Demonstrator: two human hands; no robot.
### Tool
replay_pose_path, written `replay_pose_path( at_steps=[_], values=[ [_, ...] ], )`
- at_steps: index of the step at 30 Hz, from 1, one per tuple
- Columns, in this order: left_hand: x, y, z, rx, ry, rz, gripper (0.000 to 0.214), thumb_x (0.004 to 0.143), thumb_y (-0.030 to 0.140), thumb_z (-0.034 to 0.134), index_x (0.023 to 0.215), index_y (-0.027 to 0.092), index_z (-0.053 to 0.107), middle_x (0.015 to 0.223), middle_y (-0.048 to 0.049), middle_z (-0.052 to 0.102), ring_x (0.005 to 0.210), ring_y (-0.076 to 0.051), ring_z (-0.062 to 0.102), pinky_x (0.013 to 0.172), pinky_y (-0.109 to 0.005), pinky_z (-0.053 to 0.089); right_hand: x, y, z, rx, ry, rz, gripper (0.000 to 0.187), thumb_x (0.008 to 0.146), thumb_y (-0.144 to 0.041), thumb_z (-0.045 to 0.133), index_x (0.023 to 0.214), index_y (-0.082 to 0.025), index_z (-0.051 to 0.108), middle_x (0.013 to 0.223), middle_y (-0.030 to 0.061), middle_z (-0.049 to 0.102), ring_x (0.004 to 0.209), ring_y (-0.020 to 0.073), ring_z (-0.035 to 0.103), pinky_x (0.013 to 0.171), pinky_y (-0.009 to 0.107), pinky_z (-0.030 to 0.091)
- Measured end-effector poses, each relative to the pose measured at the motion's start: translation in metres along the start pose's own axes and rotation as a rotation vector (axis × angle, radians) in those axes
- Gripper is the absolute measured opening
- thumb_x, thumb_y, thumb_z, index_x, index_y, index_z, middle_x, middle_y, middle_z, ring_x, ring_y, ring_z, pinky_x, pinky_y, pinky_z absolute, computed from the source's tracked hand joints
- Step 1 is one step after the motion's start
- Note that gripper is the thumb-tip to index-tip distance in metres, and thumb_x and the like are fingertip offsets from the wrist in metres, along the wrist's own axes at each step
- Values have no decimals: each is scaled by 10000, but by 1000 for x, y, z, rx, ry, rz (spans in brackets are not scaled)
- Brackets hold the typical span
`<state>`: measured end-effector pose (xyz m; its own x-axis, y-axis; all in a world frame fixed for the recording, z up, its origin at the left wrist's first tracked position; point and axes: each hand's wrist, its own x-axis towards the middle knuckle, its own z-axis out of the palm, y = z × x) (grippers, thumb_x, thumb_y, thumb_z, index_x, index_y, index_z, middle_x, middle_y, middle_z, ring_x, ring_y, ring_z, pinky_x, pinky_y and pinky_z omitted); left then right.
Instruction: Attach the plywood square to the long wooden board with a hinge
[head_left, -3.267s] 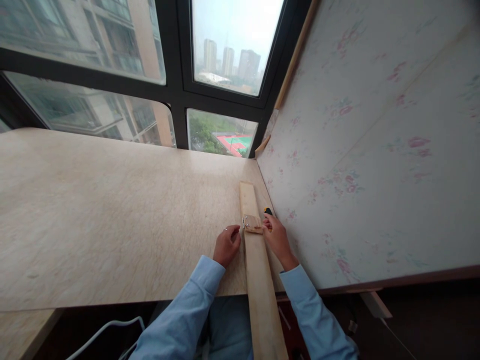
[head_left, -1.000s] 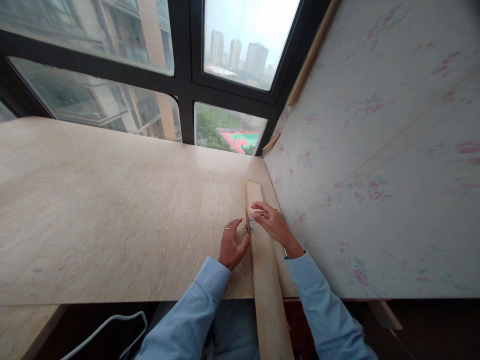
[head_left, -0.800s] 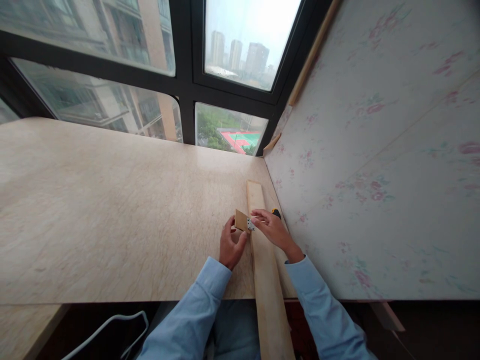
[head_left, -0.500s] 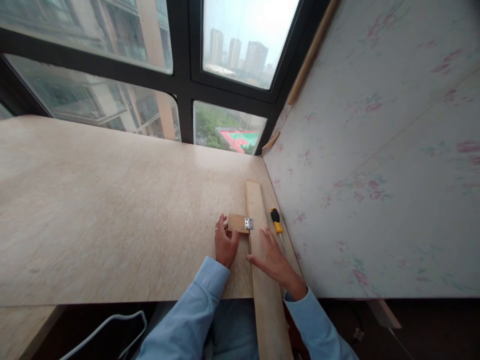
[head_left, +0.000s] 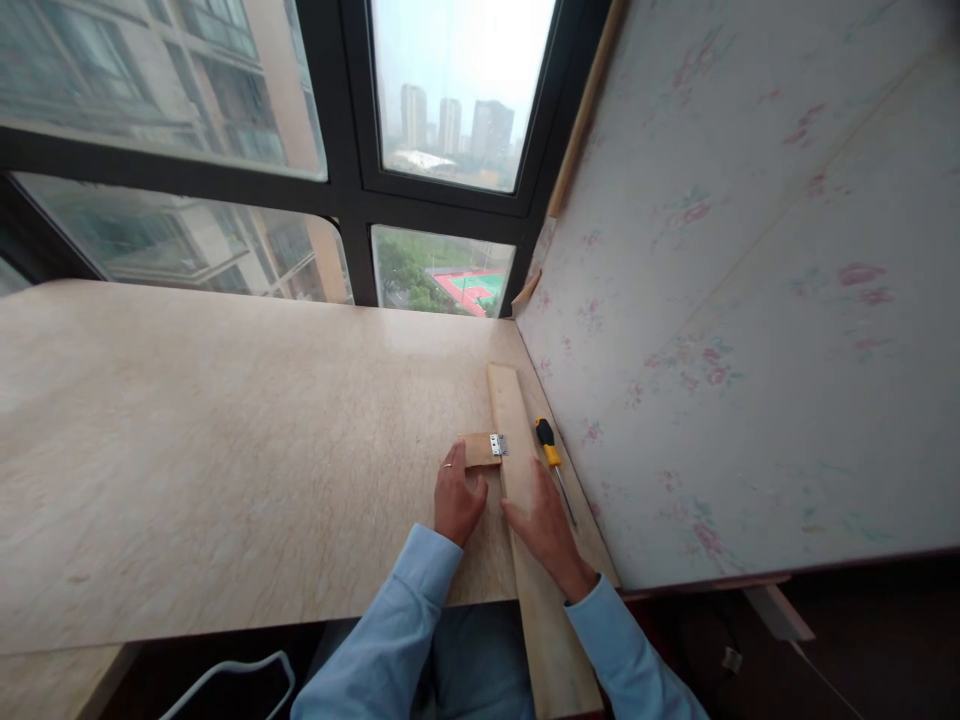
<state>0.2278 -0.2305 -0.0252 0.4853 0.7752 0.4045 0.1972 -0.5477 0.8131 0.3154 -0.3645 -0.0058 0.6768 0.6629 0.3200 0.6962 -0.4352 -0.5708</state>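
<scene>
A long pale wooden plank (head_left: 517,420) lies on the marble-patterned surface, its near end sticking out past the front edge. A small wooden block (head_left: 480,451) sits against its left side, and a silver metal hinge (head_left: 499,445) spans the two. My left hand (head_left: 459,500) rests at the block's left end, fingertips touching it, thumb held apart below. Across the plank lies my right hand (head_left: 544,520), thumb at the left edge and fingers along the right edge. To the right of the plank is a yellow-and-black screwdriver (head_left: 551,450), its shaft pointing toward me.
A floral-papered wall (head_left: 712,300) rises close on the right. Dark-framed windows (head_left: 352,200) stand behind the marble-patterned surface (head_left: 262,450). A bent white tube (head_left: 232,668) shows below the front edge at left.
My right hand has come down onto the plank and closed around its edges. My left hand's fingers now cover the block's left end. The view has shifted slightly.
</scene>
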Motion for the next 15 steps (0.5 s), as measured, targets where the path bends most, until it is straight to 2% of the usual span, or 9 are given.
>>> replay_pose_path(
  at_steps=[7, 11, 15],
  values=[
    [3, 2, 3, 66, -9, -11, 586, 741, 159, 587, 1323, 160, 525, 1314, -171, 601, 1220, -343, 559, 1058, -545, 416, 19, 13, -2, 5, -3, -13, 806, 738, -286, 618, 1467, -160, 299, 1486, 193, 435, 1389, 347, 404, 1155, 512, 343],
    [2, 5, 1, 112, -41, 22, 544, 757, 146, 562, 1301, 122, 554, 1287, -194, 615, 1228, -343, 546, 1056, -546, 417, 27, 20, -3, 18, -50, -17, 806, 737, -301, 626, 1461, -134, 314, 1488, 214, 429, 1401, 361, 389, 1160, 544, 319],
    [1, 5, 0, 84, -31, 20, 528, 736, 129, 582, 1263, 157, 595, 1252, -159, 641, 1217, -324, 557, 1054, -534, 429, 27, 19, -13, 6, -130, 20, 783, 758, -369, 635, 1451, -135, 356, 1494, 210, 433, 1413, 348, 382, 1160, 553, 316]
  ],
)
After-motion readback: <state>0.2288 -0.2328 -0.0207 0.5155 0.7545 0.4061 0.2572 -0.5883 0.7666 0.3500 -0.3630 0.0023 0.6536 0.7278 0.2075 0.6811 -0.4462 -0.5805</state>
